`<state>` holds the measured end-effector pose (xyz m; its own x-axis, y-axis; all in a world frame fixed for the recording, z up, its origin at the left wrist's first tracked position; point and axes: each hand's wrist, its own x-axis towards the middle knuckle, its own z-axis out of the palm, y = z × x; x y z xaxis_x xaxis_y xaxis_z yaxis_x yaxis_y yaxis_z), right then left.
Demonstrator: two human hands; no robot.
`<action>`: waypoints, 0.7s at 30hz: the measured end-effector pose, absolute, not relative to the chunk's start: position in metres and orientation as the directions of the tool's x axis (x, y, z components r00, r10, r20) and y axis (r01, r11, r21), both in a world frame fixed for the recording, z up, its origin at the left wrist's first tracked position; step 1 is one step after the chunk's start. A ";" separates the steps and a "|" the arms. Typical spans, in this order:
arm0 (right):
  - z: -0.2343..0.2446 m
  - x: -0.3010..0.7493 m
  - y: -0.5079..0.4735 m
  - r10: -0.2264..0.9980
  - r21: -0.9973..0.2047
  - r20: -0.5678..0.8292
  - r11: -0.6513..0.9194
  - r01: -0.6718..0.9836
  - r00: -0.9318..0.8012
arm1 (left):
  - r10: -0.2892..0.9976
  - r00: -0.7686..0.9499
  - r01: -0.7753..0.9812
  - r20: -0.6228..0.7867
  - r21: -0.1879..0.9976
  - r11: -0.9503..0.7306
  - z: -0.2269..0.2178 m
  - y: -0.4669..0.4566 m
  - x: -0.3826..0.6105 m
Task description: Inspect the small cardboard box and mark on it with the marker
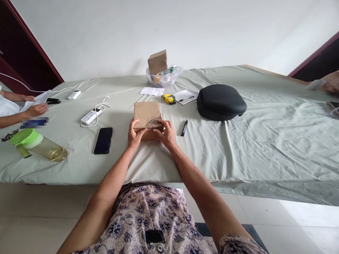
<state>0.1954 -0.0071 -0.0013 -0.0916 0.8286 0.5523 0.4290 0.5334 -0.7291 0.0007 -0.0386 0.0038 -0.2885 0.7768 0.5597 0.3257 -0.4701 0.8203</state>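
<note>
Patterned clothing (150, 215) fills the bottom of the frame. At centre, left hand (135, 134) and right hand (167, 133), fingers half-curled, thumbs along its near edge, grip a cardboard box (146, 111) from both sides. Steadying it seems the present step; shifting it would call for an even hold. A phone (103, 140) lies left, a marker (184, 128) right; the surface (278, 141) stretches widest rightward, its front edge below the box.

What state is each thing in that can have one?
Cardboard box: held by left hand and right hand
Phone: flat, screen dark
Black case: closed
Bottle: green lid on
Marker: lying
Bowl: loaded, second box tilted on top
Pen: resting on paper
Tape measure: set down
Co-worker's sheet: held
</note>
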 end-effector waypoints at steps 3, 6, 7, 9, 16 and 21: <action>-0.001 0.196 -0.007 0.835 -0.742 0.542 0.529 0.412 -0.096 | 0.778 -0.289 0.319 0.558 0.822 -0.472 0.004 -0.038 0.001; -0.001 0.194 -0.006 0.855 -0.753 0.515 0.487 0.443 -0.065 | 0.778 -0.286 0.307 0.560 0.822 -0.479 0.004 -0.038 0.001; -0.001 0.193 -0.006 0.858 -0.755 0.511 0.475 0.453 -0.048 | 0.779 -0.287 0.305 0.558 0.824 -0.478 0.005 -0.038 0.001; -0.002 0.192 -0.006 0.858 -0.758 0.514 0.467 0.455 -0.025 | 0.782 -0.287 0.304 0.553 0.827 -0.473 0.006 -0.038 0.001; -0.002 0.193 -0.004 0.847 -0.753 0.529 0.499 0.430 -0.056 | 0.784 -0.247 0.339 0.570 0.808 -0.482 0.005 -0.036 -0.003; -0.001 0.191 -0.006 0.841 -0.746 0.540 0.495 0.447 -0.031 | 0.783 -0.241 0.339 0.573 0.806 -0.486 0.005 -0.035 -0.004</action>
